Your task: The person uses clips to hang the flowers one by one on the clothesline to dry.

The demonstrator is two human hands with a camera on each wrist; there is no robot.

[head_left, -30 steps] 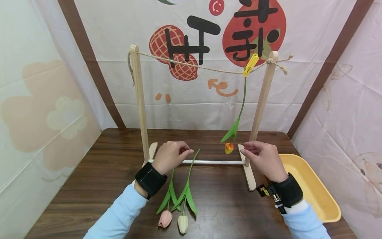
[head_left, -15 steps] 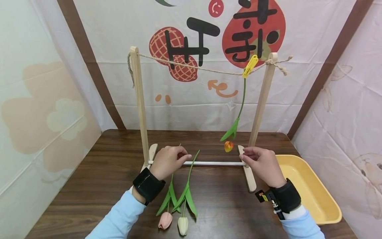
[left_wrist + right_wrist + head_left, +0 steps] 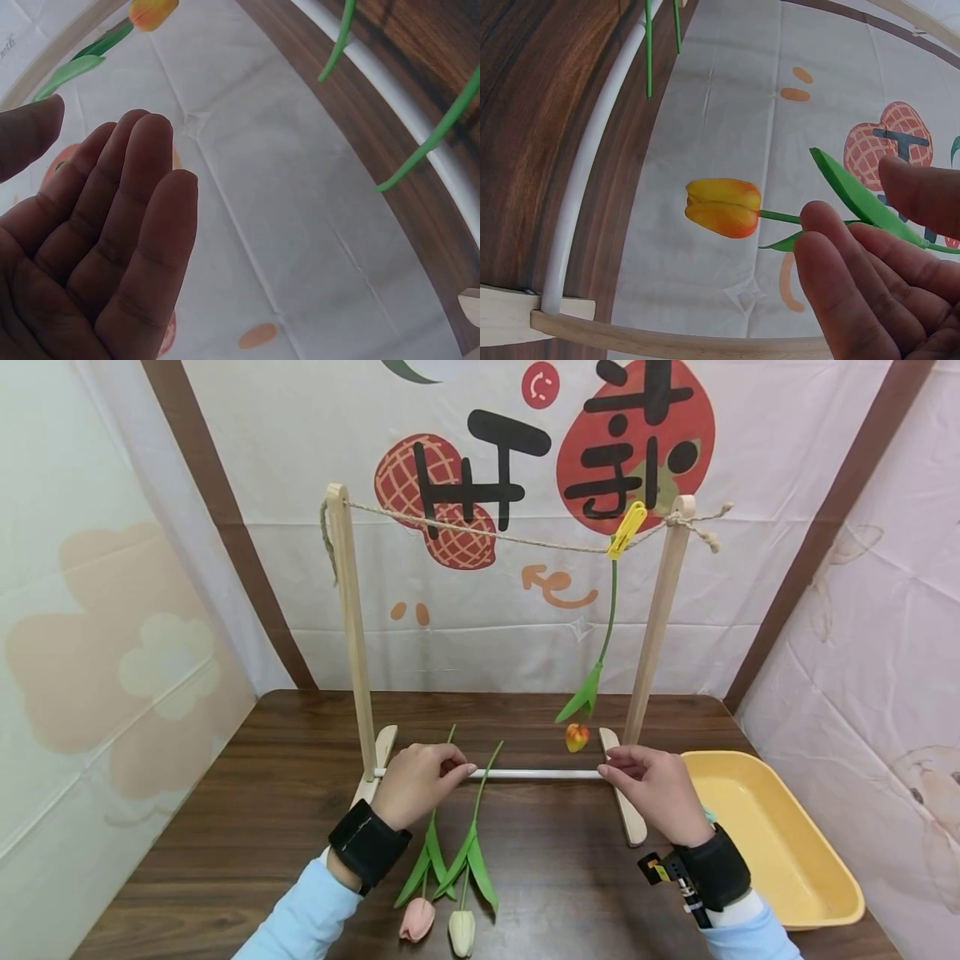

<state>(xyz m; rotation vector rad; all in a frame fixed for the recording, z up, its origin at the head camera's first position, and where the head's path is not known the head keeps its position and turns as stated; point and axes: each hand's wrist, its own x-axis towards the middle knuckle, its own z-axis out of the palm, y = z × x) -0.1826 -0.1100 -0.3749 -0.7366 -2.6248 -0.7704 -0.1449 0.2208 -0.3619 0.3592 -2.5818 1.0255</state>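
Note:
My left hand (image 3: 417, 785) is held over the stems of the tulips on the table, its fingers loosely bent with nothing between them. A pink tulip (image 3: 417, 919) and a white tulip (image 3: 462, 933) lie below it, heads toward me. My right hand (image 3: 651, 785) hovers by the right foot of the wooden stand (image 3: 651, 643), also holding nothing. Upside down from the stand's rope (image 3: 480, 532) hangs an orange-yellow tulip (image 3: 577, 737), its stem end in a yellow clothespin (image 3: 627, 530). The right wrist view shows that tulip's head (image 3: 724, 207) beyond my fingertips.
A yellow tray (image 3: 780, 835) stands at the right, partly behind my right wrist. The stand's white crossbar (image 3: 540, 774) runs low between its two posts. Behind the brown table (image 3: 187, 843) hangs a printed cloth (image 3: 480, 652), with more cloth at both sides.
Both hands have sunk a little toward the table, still holding nothing. The head view has tilted up slightly. The hanging tulip sways slightly; the tulips on the table stay in place.

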